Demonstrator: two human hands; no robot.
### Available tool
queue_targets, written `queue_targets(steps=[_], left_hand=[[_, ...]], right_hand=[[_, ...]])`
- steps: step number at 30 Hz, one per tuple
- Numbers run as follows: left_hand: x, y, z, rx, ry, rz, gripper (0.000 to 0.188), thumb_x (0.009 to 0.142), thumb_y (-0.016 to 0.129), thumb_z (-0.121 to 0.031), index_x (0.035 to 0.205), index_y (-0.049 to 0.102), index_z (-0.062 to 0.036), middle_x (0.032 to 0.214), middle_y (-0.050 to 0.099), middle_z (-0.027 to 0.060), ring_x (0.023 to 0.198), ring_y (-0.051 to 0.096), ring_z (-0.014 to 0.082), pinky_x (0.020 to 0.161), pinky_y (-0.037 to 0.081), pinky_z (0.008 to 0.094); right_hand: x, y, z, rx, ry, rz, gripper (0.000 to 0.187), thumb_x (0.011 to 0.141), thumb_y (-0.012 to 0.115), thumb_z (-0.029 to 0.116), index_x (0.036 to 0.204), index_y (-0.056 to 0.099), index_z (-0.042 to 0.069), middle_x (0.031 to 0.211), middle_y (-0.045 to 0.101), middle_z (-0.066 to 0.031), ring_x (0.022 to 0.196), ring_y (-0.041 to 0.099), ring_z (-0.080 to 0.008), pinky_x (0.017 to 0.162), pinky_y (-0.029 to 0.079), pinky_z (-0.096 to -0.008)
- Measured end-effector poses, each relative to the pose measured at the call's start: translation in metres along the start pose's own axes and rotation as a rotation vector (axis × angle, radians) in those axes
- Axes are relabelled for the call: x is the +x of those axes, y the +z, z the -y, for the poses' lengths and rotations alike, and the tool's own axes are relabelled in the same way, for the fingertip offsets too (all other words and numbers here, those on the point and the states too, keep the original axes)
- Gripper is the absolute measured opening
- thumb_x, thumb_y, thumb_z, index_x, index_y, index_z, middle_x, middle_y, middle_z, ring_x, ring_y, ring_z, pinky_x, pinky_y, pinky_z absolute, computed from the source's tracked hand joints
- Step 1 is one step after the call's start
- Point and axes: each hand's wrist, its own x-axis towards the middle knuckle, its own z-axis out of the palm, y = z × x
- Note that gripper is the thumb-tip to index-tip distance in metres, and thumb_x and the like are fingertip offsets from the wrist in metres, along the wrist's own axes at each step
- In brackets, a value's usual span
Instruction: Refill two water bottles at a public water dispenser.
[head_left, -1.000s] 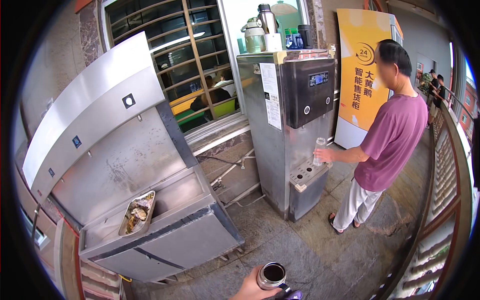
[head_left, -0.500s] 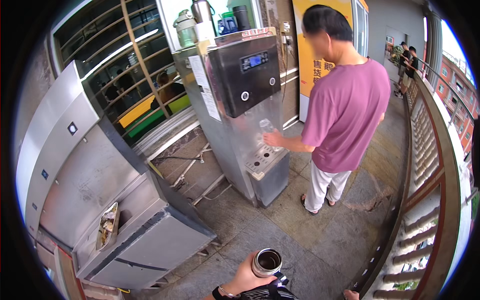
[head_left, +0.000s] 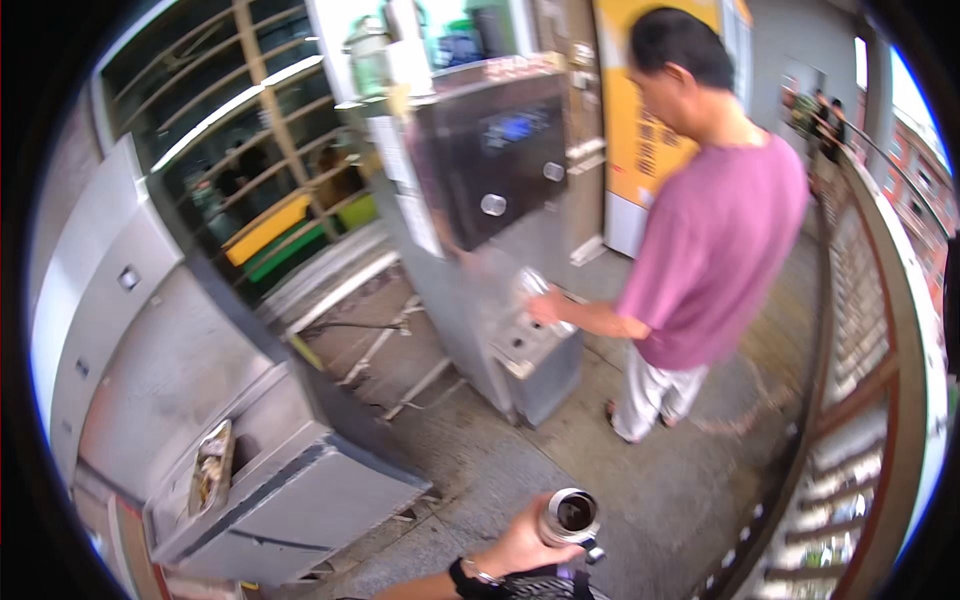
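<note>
Near the lower edge, my left hand is closed around an open steel insulated bottle. Its mouth faces up and no lid is on it; the inside looks dark. A dark band and a metal bracelet sit on that wrist. Beside the hand, at the bottom, part of a black item with straps shows. My right hand is out of the picture. Ahead stands a steel water dispenser with a lit blue display. A person in a purple shirt reaches to its drip tray, holding a blurred clear bottle.
On the left is a steel sink unit, with a tray of scraps on it. Flasks stand on a ledge behind the dispenser. A balustrade runs along the right, and other people are farther off.
My left hand and the bottle have shifted right. Fingertips at the bottom edge have left the picture. The person's upper body now appears farther right, and the view is blurrier.
</note>
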Motion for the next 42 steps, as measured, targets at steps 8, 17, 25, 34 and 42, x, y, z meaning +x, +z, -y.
queue_targets(steps=[8,17,25,34,42], left_hand=[[0.001,0.001,0.001,-0.047,0.063,-0.124,0.076,0.068,0.082,-0.021,0.127,0.039,-0.002,0.118,0.055,0.0131,0.111,0.054,0.0213,0.095,0.042,0.0347],[-0.025,-0.018,-0.023,-0.126,-0.117,-0.264,0.075,0.066,0.077,-0.005,0.13,0.039,-0.0029,0.119,0.055,0.0072,0.113,0.051,0.0171,0.099,0.039,0.0339],[-0.027,-0.021,0.001,0.045,-0.121,-0.29,0.076,0.067,0.084,-0.02,0.125,0.039,0.0,0.113,0.058,0.0129,0.106,0.057,0.0216,0.092,0.044,0.0335],[-0.011,-0.015,-0.007,0.089,-0.066,-0.204,0.076,0.068,0.083,-0.019,0.126,0.039,-0.0008,0.115,0.057,0.0124,0.108,0.056,0.021,0.092,0.044,0.0332],[-0.007,-0.011,0.001,0.105,0.02,-0.155,0.077,0.062,0.086,-0.018,0.124,0.043,0.0003,0.112,0.058,0.0131,0.105,0.058,0.0224,0.09,0.046,0.0334]], right_hand=[[0.044,0.003,0.078,-0.141,0.05,0.056,0.031,0.08,0.071,0.036,0.068,0.058,0.011,0.054,0.049,0.0004,0.038,0.038,-0.0114,0.035,0.024,-0.0288],[0.078,0.032,0.148,-0.223,-0.103,0.071,0.027,0.085,0.064,0.036,0.085,0.061,0.009,0.068,0.056,-0.0011,0.051,0.046,-0.0132,0.042,0.033,-0.0323],[0.098,0.026,0.132,-0.231,-0.109,0.059,0.032,0.089,0.058,0.037,0.101,0.064,0.008,0.081,0.063,-0.0024,0.062,0.054,-0.0148,0.049,0.041,-0.0354],[0.118,0.01,0.091,0.093,0.041,0.146,0.028,0.091,0.05,0.027,0.116,0.051,0.014,0.114,0.056,-0.0003,0.1,0.051,-0.0186,0.074,0.045,-0.0374],[0.124,0.008,0.058,0.463,-0.016,0.355,0.02,0.093,0.045,0.026,0.109,0.054,0.017,0.11,0.057,0.0004,0.097,0.052,-0.0162,0.072,0.044,-0.0315]])
